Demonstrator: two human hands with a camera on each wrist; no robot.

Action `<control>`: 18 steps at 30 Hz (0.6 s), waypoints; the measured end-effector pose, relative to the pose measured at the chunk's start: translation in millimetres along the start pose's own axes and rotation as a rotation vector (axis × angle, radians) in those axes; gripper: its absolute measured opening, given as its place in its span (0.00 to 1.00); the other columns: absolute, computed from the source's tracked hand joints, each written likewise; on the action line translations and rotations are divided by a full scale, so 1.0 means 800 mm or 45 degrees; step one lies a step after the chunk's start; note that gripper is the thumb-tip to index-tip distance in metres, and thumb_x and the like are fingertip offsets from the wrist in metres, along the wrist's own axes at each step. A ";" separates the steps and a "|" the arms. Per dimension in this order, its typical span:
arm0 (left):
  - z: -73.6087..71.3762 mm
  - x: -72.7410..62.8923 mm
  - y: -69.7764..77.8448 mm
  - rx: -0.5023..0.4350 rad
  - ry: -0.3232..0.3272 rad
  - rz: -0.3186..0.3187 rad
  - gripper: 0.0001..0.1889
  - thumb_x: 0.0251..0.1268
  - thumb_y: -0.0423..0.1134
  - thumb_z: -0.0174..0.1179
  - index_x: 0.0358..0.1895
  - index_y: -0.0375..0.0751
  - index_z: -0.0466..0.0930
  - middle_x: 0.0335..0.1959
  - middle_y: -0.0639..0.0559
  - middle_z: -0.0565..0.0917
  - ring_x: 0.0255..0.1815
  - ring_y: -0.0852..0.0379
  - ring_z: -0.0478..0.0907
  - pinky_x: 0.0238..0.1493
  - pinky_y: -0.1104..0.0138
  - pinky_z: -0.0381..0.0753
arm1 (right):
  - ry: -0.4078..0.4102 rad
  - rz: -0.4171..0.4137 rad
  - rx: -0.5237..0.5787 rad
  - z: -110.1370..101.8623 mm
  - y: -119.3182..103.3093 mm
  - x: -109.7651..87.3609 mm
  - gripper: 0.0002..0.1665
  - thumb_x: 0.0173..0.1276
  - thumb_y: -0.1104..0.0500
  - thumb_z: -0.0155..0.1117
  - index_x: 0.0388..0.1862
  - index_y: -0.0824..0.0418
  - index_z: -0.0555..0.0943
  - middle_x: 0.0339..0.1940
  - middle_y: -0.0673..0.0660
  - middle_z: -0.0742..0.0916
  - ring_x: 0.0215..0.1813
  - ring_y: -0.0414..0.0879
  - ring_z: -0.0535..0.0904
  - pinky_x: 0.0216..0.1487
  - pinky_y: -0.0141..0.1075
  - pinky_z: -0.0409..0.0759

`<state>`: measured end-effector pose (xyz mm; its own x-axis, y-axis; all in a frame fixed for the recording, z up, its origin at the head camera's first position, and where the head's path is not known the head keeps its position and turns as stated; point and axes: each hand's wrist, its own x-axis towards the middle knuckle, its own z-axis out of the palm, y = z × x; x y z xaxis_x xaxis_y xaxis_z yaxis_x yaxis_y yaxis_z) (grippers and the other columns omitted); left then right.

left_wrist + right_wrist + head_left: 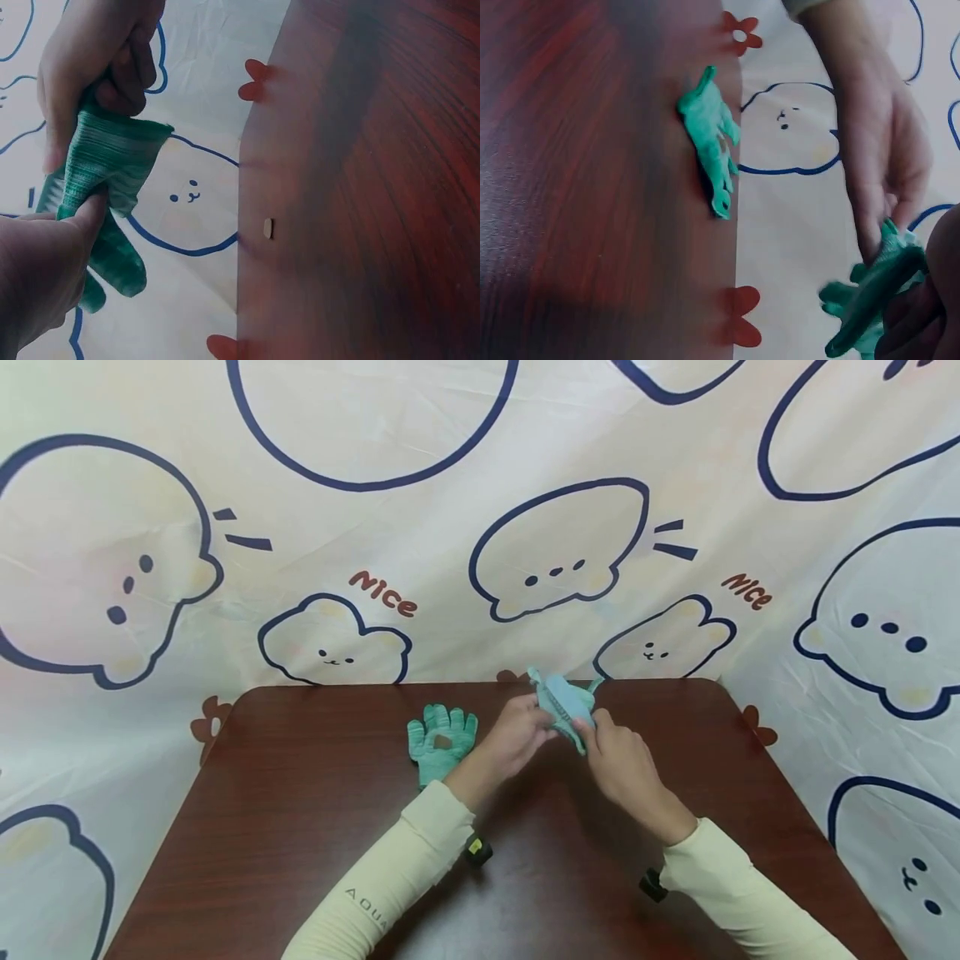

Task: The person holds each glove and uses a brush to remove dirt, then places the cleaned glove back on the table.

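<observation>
A green knitted glove (567,697) is held up between both hands near the table's far edge. My left hand (517,735) grips it from the left; in the left wrist view the left thumb presses on the striped knit (112,157). My right hand (622,760) pinches the glove from the other side, and appears at the top of the left wrist view with curled fingers (127,82). Loose glove fingers hang down below the left hand there. A second green glove (431,764), with a brown patch on it, lies flat on the table, left of the hands.
The dark reddish-brown table (300,843) ends at a printed cloth backdrop (435,543) with cartoon outlines, which also runs along both sides. A small pale oblong piece (268,228) shows on the table in the left wrist view.
</observation>
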<state>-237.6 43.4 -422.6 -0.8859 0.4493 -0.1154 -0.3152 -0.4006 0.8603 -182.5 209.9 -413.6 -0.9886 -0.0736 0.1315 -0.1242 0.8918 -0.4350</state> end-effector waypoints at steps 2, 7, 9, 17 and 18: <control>0.000 0.000 -0.001 0.015 0.005 -0.013 0.30 0.70 0.19 0.41 0.76 0.25 0.59 0.78 0.38 0.66 0.78 0.44 0.65 0.78 0.49 0.66 | 0.011 0.032 -0.011 0.000 0.007 0.005 0.31 0.85 0.40 0.38 0.49 0.68 0.71 0.21 0.56 0.75 0.19 0.46 0.70 0.19 0.36 0.68; 0.001 0.003 -0.005 -0.004 -0.012 -0.026 0.32 0.70 0.19 0.41 0.78 0.27 0.56 0.79 0.39 0.65 0.79 0.44 0.64 0.77 0.48 0.65 | 0.019 0.108 -0.021 -0.003 0.027 0.016 0.33 0.85 0.39 0.36 0.49 0.68 0.71 0.23 0.58 0.76 0.22 0.49 0.73 0.21 0.37 0.69; 0.002 0.002 -0.006 -0.033 -0.010 -0.025 0.33 0.69 0.18 0.41 0.78 0.25 0.54 0.79 0.37 0.64 0.79 0.44 0.63 0.78 0.47 0.63 | 0.019 0.134 -0.015 -0.004 0.034 0.018 0.33 0.85 0.39 0.37 0.48 0.69 0.71 0.22 0.59 0.76 0.22 0.50 0.73 0.21 0.37 0.70; -0.002 -0.002 0.000 -0.060 0.030 0.013 0.34 0.69 0.19 0.41 0.79 0.24 0.49 0.81 0.35 0.57 0.82 0.44 0.55 0.81 0.45 0.57 | 0.036 0.131 0.047 -0.016 0.039 0.015 0.35 0.84 0.38 0.35 0.50 0.70 0.70 0.23 0.59 0.75 0.21 0.49 0.72 0.20 0.38 0.69; -0.002 -0.001 0.002 -0.061 0.027 0.024 0.33 0.70 0.19 0.40 0.79 0.24 0.50 0.81 0.35 0.58 0.82 0.44 0.56 0.81 0.45 0.58 | 0.027 0.112 0.062 -0.017 0.033 0.013 0.34 0.84 0.38 0.35 0.51 0.69 0.70 0.23 0.58 0.75 0.21 0.48 0.72 0.20 0.38 0.70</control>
<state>-237.7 41.0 -422.3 -0.8989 0.4241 -0.1102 -0.3135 -0.4467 0.8380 -194.6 238.8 -412.1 -0.9939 0.0141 0.1094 -0.0414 0.8718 -0.4881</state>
